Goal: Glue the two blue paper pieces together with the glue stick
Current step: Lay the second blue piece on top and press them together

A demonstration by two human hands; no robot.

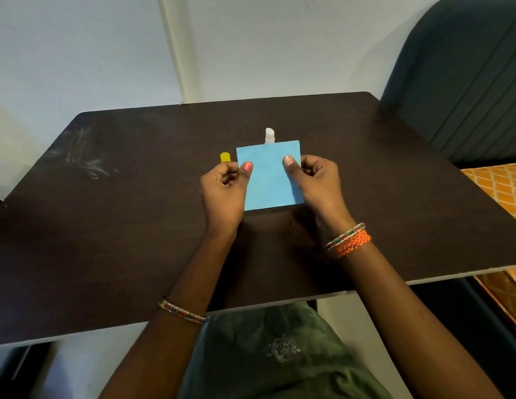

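Both hands, left hand and right hand, pinch the blue paper by its side edges (thumbs on top) above the dark table; glue stick just beyond.

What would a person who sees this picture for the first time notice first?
The eye goes first to the light blue paper, held above the middle of the dark table and pinched at its side edges by the left hand and the right hand. Just behind it stands an uncapped white glue stick, partly hidden by the paper, and a yellow cap lies to its left.
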